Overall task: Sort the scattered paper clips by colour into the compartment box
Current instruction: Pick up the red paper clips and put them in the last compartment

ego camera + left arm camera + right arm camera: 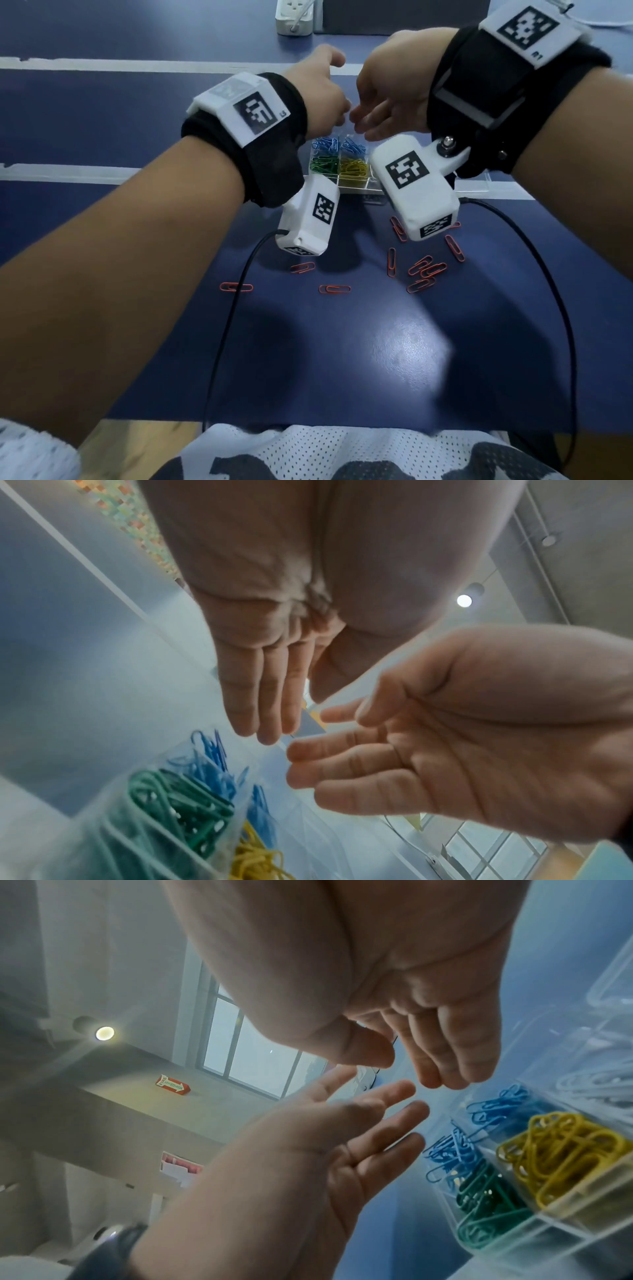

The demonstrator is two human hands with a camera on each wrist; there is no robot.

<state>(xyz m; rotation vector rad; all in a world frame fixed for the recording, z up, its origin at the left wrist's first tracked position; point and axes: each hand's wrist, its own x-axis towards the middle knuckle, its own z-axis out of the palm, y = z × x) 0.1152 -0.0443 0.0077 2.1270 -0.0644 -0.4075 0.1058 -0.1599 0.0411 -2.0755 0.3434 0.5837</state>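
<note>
While raised, both hands [317,90] slack-fingered.

Your compartment box [356,186] sits at twelve o'clock on the table [376,359]. Loose paper clips [426,270] lie before it, toward five o'clock. Behind it, a power strip [295,15] sits further back.

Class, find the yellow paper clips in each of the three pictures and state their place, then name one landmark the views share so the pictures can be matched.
Head view: yellow paper clips in the box, centre, below the hands, right of the green clips.
Left wrist view: bottom edge, left of centre, beside the green clips.
Right wrist view: right side, above the green clips.
Shared landmark: the blue clips next to them.
</note>
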